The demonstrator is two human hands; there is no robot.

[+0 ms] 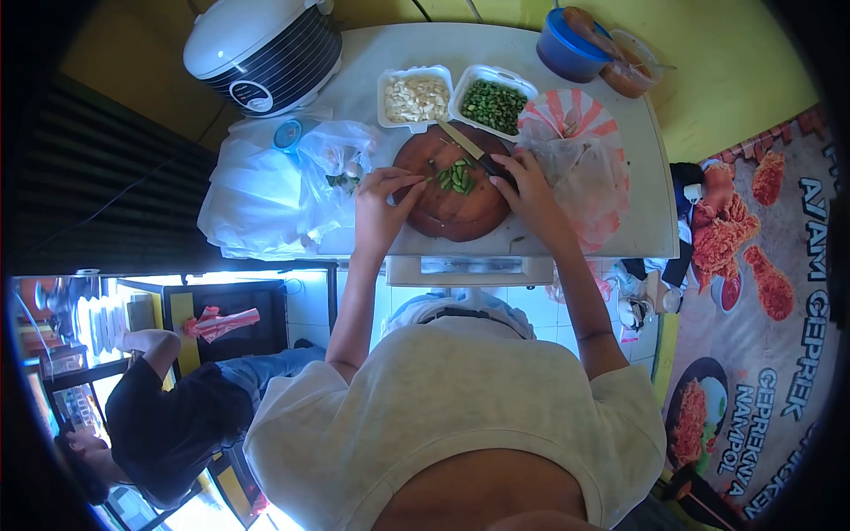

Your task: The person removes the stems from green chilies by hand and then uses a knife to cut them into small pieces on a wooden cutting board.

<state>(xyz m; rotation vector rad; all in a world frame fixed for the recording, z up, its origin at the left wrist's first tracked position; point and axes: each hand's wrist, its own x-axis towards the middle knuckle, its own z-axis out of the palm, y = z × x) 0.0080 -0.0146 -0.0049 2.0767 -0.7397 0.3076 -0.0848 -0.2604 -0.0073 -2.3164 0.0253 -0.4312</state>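
A round wooden cutting board lies on the table in front of me. On its middle sits a small pile of cut green pieces, perhaps chilies. My left hand is over the board's left side, thumb and forefinger pinched together at a small green piece beside the pile. At the board's right side, my right hand has its fingers on the dark handle of a knife, whose blade points away and to the left. Beyond the board stand a white foam box of pale chopped pieces and another of chopped green pieces.
White plastic bags cover the table's left side; a red-striped bag lies at right. A rice cooker stands back left, a blue tub and an orange-brown container back right. Another person is at lower left.
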